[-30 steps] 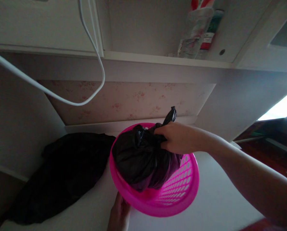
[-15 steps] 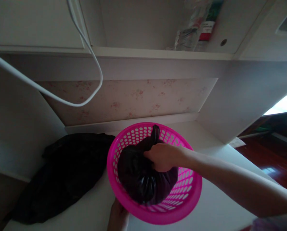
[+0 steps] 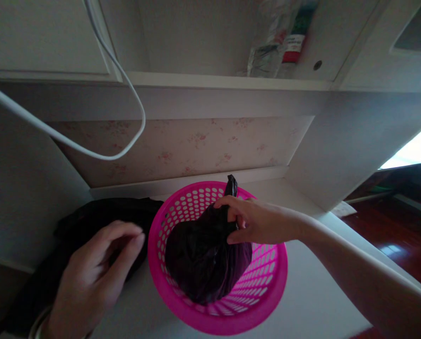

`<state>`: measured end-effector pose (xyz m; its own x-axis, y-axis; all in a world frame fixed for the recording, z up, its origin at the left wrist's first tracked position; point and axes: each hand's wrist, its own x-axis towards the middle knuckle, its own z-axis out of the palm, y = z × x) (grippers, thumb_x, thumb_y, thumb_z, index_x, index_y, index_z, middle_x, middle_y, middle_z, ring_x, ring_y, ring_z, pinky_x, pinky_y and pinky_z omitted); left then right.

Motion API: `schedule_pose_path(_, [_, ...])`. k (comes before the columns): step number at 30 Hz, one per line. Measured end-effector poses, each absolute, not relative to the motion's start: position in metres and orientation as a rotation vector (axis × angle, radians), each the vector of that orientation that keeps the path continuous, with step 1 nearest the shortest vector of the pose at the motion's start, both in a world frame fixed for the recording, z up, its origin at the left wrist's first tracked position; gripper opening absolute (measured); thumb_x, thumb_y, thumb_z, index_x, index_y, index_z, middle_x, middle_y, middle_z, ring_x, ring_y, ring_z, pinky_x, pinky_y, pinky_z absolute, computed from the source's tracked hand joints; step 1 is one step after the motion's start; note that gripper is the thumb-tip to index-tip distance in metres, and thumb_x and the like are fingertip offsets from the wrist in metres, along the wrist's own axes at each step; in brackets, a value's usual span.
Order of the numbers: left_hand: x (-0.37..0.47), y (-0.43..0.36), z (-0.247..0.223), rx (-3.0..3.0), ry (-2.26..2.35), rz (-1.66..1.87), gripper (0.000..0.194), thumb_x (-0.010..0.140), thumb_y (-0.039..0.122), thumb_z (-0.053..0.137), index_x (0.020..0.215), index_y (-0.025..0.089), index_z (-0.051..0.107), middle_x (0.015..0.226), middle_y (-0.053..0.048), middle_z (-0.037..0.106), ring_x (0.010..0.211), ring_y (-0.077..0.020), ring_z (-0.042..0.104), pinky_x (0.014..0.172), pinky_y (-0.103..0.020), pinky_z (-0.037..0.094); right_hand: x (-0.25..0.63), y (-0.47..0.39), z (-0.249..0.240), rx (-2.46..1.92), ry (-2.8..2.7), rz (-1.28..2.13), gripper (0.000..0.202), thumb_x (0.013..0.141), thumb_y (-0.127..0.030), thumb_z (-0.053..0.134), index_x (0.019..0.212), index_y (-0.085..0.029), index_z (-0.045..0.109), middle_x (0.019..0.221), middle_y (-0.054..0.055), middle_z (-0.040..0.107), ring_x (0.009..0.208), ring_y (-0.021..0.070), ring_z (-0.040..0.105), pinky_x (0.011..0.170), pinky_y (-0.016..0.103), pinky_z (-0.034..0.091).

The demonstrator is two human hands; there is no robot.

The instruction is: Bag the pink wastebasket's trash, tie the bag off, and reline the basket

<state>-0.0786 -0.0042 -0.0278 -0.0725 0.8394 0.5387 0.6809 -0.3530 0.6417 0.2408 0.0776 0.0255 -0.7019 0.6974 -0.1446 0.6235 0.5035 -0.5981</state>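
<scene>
A bright pink perforated plastic basket stands on the white surface. Inside it lies a bunched black plastic bag, full-looking, one end of it sticking up past the back rim. My right hand reaches in from the right, its fingers closed on the gathered upper part of the bag; what the bag contains is hidden. Left of the basket, my left hand hangs in the air, apart from the rim. Its thumb and index tips come together with nothing visible between them. Behind it a dark cloth-like heap lies on the surface.
White cable loops down at upper left, in front of the cabinet. An overhead shelf carries clear plastic items and a bottle. Side panels and a flowered back wall enclose the surface. Reddish floor shows at right.
My left hand has let go of the basket's near-left side and risen to the left of it. The right hand's fingers have shifted on the bag, whose top stands slightly higher.
</scene>
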Motion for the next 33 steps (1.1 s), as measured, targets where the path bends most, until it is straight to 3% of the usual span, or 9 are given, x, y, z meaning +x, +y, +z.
schedule_pose_path(5, [-0.014, 0.066, 0.023, 2.506, 1.13, 0.607, 0.024, 0.098, 0.033, 0.051, 0.108, 0.026, 0.072, 0.102, -0.001, 0.074, 0.092, -0.0177, 0.068, 0.085, -0.028, 0.049, 0.247, 0.067, 0.027, -1.112, -2.579, 0.891, 0.022, 0.085, -0.027, 0.068, 0.102, -0.02, 0.057, 0.084, 0.0, 0.064, 0.073, 0.0144, 0.06, 0.061, 0.024, 0.04])
schedule_pose_path(9, [0.017, 0.088, 0.015, 2.593, 0.855, 0.294, 0.024, 0.089, 0.032, 0.066, 0.111, 0.026, 0.073, 0.108, -0.003, 0.075, 0.102, -0.0239, 0.068, 0.086, -0.031, 0.049, 0.25, 0.06, 0.026, -1.079, -2.556, 0.842, 0.01, 0.087, -0.022, 0.063, 0.096, -0.019, 0.06, 0.086, 0.001, 0.065, 0.076, 0.0137, 0.06, 0.065, 0.023, 0.04])
schedule_pose_path(11, [0.023, 0.087, 0.007, 2.651, 0.853, 0.217, 0.021, 0.089, 0.025, 0.063, 0.107, 0.026, 0.074, 0.104, -0.004, 0.076, 0.099, -0.0255, 0.07, 0.082, -0.032, 0.05, 0.251, 0.058, 0.027, -1.064, -2.552, 0.828, 0.006, 0.087, -0.02, 0.062, 0.093, -0.019, 0.062, 0.086, 0.001, 0.065, 0.075, 0.0131, 0.059, 0.066, 0.023, 0.04])
schedule_pose_path(14, [0.024, 0.082, 0.003, 2.724, 0.948, 0.187, 0.026, 0.091, 0.016, 0.052, 0.1, 0.025, 0.074, 0.098, -0.004, 0.077, 0.094, -0.0255, 0.072, 0.078, -0.033, 0.05, 0.254, 0.058, 0.028, -1.065, -2.551, 0.793, 0.004, 0.088, -0.023, 0.062, 0.09, -0.019, 0.063, 0.082, -0.001, 0.064, 0.073, 0.0119, 0.057, 0.065, 0.022, 0.039])
schedule_pose_path(19, [0.008, 0.088, 0.007, 2.763, 1.062, 0.322, 0.032, 0.09, 0.01, 0.048, 0.101, 0.024, 0.074, 0.099, -0.004, 0.076, 0.094, -0.0214, 0.07, 0.082, -0.031, 0.05, 0.254, 0.06, 0.027, -1.246, -2.493, 0.825, 0.024, 0.09, -0.043, 0.064, 0.098, -0.021, 0.066, 0.067, -0.005, 0.057, 0.057, 0.0091, 0.047, 0.054, 0.022, 0.031])
schedule_pose_path(24, [-0.022, 0.108, 0.009, 2.83, 1.289, 0.432, 0.039, 0.09, 0.009, 0.046, 0.115, 0.024, 0.073, 0.108, -0.007, 0.074, 0.101, -0.0225, 0.067, 0.093, -0.036, 0.05, 0.256, 0.057, 0.023, -1.269, -2.563, 0.714, 0.043, 0.086, -0.063, 0.063, 0.088, -0.02, 0.068, 0.059, -0.007, 0.045, 0.054, 0.0085, 0.04, 0.052, 0.024, 0.025])
schedule_pose_path(28, [-0.027, 0.105, 0.014, 2.76, 1.263, 0.534, 0.035, 0.094, 0.017, 0.048, 0.12, 0.024, 0.071, 0.115, -0.006, 0.07, 0.106, -0.0198, 0.065, 0.098, -0.035, 0.048, 0.26, 0.058, 0.018, -1.221, -2.525, 0.67, 0.034, 0.096, -0.049, 0.056, 0.08, -0.02, 0.065, 0.056, -0.007, 0.04, 0.052, 0.0085, 0.038, 0.053, 0.024, 0.026])
schedule_pose_path(33, [-0.007, 0.078, 0.018, 2.736, 0.969, 0.554, 0.038, 0.094, 0.038, 0.059, 0.129, 0.024, 0.062, 0.128, -0.005, 0.065, 0.121, -0.0199, 0.058, 0.109, -0.035, 0.042, 0.257, 0.059, 0.013, -0.959, -2.522, 0.526, 0.018, 0.094, -0.032, 0.062, 0.084, -0.018, 0.067, 0.085, 0.002, 0.061, 0.08, 0.0138, 0.057, 0.073, 0.025, 0.04])
